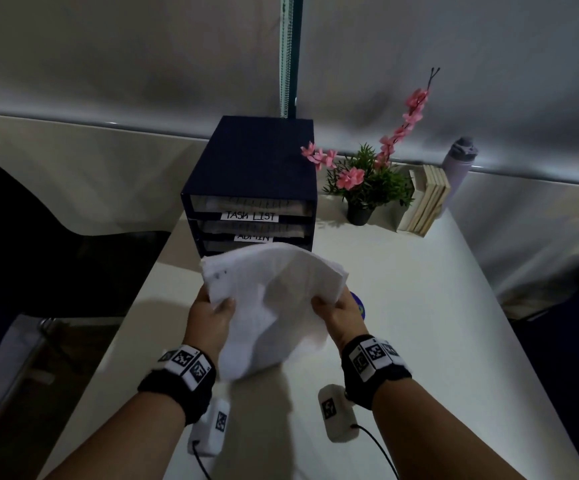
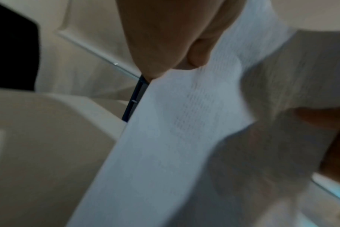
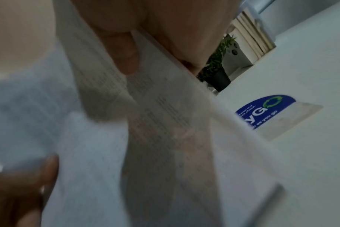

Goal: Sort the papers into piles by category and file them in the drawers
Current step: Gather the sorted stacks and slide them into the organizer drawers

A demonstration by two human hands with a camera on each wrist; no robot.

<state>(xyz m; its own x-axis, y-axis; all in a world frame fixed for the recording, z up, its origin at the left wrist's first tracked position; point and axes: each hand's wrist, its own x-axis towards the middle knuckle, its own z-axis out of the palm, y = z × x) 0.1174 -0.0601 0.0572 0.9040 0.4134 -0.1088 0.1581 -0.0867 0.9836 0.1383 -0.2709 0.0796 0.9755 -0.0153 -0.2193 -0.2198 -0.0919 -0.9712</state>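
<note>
Left hand [image 1: 213, 311] and right hand [image 1: 338, 315] each pinch the curved papers [image 1: 274, 296] above the bench [image 1: 419, 306], before the drawer unit [image 1: 250, 188]. Right wrist view alone reveals a blue sticker [image 3: 266, 107].

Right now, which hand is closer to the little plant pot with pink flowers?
The right hand. The plant pot stands beyond it, farther right; the left hand grips the papers' opposite edge, farther away.
</note>
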